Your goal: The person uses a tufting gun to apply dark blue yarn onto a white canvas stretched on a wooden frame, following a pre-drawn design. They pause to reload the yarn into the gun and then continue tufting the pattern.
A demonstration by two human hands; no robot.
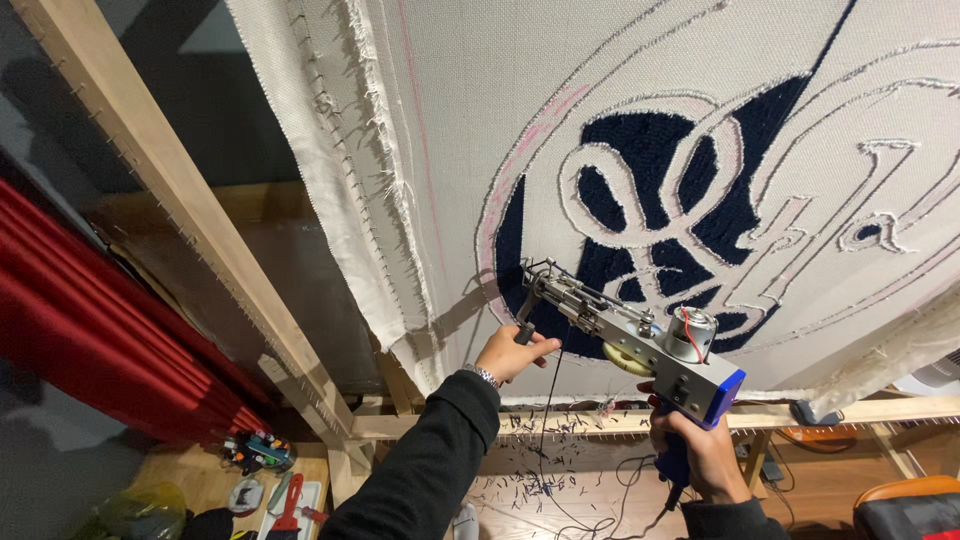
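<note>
A silver and blue tufting gun [640, 340] points up and left at a stretched white cloth [470, 110] with a dark blue tufted pattern [650, 150]. My right hand [700, 455] grips the gun's blue rear handle. My left hand [513, 352], in a black sleeve with a wristwatch, holds the gun's black front grip just below the needle tip, which is close to the lower left edge of the blue area. Dark yarn hangs from the gun down toward the floor.
A wooden frame [170, 180] with rows of nails holds the cloth. A red curtain [90, 320] hangs at the left. Yarn clippings lie on the lower frame bar [560, 425]. Tools and scissors [285, 500] rest on a low surface at the bottom left. Cables trail on the floor.
</note>
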